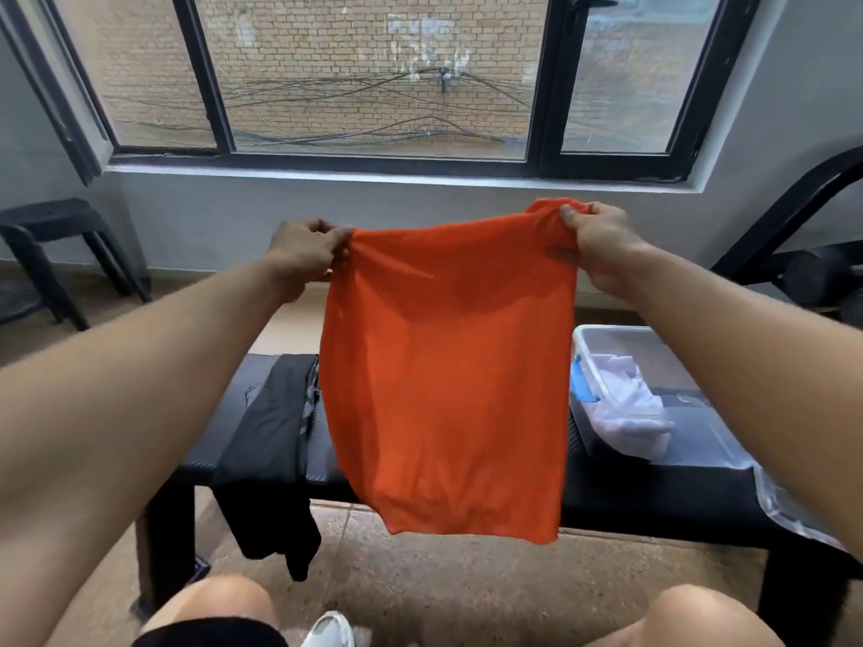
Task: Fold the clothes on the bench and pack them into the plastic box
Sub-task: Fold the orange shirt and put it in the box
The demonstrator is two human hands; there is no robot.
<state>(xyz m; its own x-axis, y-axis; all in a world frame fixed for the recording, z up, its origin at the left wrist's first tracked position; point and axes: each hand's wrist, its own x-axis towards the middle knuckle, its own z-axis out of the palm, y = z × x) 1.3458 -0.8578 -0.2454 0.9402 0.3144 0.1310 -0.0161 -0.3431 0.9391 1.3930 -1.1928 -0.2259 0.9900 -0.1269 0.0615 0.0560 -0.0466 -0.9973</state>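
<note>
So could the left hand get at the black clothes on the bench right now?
Probably not yet. The left hand is pinching a top corner of the orange garment, held up with the right hand. The black clothes lie uncovered below it, so letting go would free the way.

Shirt held up between left hand and right hand, in front of bench. Trousers draped over bench at left, hanging off near edge. Box on bench at right, clothes inside. Stool far left. Window behind.
</note>
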